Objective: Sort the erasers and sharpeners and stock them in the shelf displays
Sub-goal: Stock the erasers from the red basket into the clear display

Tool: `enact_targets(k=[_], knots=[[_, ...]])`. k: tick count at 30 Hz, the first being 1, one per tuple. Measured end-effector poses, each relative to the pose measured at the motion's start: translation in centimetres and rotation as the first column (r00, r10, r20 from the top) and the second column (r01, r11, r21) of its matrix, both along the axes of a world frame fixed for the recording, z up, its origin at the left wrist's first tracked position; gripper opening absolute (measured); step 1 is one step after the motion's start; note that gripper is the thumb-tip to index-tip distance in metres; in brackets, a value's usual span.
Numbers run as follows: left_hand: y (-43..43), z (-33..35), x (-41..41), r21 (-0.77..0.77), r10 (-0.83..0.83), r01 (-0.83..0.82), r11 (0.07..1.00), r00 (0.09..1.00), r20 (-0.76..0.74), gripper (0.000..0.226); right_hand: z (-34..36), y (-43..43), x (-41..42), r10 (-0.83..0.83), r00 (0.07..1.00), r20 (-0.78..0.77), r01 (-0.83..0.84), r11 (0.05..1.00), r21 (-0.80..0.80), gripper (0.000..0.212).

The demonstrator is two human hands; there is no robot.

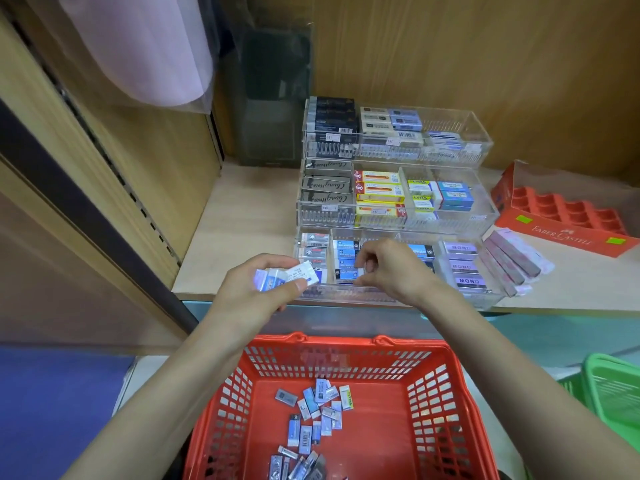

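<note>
The left hand (263, 285) is curled tight around a few blue and white erasers (277, 277), just in front of the near clear tray (346, 293) on the shelf (242, 216). Next to it, the right hand (391, 268) pinches 1 blue eraser (360, 272) in the tray's 2nd box from the left. Down near the person, a red basket (346, 344) holds many loose erasers (318, 407). Pink packs (512, 258) lie right of the tray.

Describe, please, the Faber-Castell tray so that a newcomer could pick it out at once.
Start at the wooden shelf, where a clear three-tier acrylic display stands. Just right of its middle tier lies the Faber-Castell tray, behind some long pink packs. Unlike its clear neighbour, it is red, with rows of moulded pockets and green stickers on its front.
</note>
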State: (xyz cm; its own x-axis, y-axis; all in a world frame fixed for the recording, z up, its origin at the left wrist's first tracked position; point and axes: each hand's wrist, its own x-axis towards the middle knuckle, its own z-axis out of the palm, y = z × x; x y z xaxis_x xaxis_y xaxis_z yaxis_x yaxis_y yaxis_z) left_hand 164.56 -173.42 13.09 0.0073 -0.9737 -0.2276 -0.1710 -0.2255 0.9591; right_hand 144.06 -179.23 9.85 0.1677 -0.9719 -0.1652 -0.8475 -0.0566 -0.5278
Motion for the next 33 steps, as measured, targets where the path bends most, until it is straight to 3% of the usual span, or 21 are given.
enact_targets(k=[4, 11, 14, 18, 24, 28, 33], knots=[[0.0, 0.0, 0.0, 0.008, -0.002, 0.002, 1.0, 1.0, -0.005, 0.018, 0.1, -0.7, 0.4, 0.07, 0.994, -0.086, -0.068, 0.997, 0.024, 0.03], [0.1, -0.1, 0.0, 0.015, -0.002, 0.002, 1.0, 1.0, 0.0, 0.018, 0.7, -0.4, -0.1, 0.077, 0.991, -0.112, -0.073, 0.997, 0.032, 0.022], [0.1, -0.1, 0.0, 0.016, -0.003, 0.003, 1.0, 1.0, 0.0, 0.018, 1.4, -0.3, -1.0, 0.137, 0.971, -0.194, -0.138, 0.99, 0.011, 0.032], [0.2, 0.0, -0.1, 0.022, -0.005, 0.005, 1.0, 1.0, -0.004, 0.017, 0.9, -0.1, -1.6, 0.19, 0.939, -0.288, -0.209, 0.977, -0.039, 0.015], [0.2, 0.1, -0.3, 0.014, -0.007, 0.007, 1.0, 1.0, -0.005, 0.017, 0.7, -0.6, -1.5, 0.191, 0.939, -0.287, -0.218, 0.974, -0.065, 0.011], [0.2, 0.1, -0.2, 0.013, -0.005, 0.005, 1.0, 1.0, -0.005, 0.016, 1.1, -0.9, -1.5, 0.37, 0.899, -0.233, -0.377, 0.926, 0.018, 0.021], [0.3, 0.1, -0.1, 0.01, -0.006, 0.006, 1.0, 0.999, -0.034, 0.017, 0.9, -2.2, -1.2, 0.504, 0.814, -0.289, -0.5, 0.861, 0.092, 0.028]])
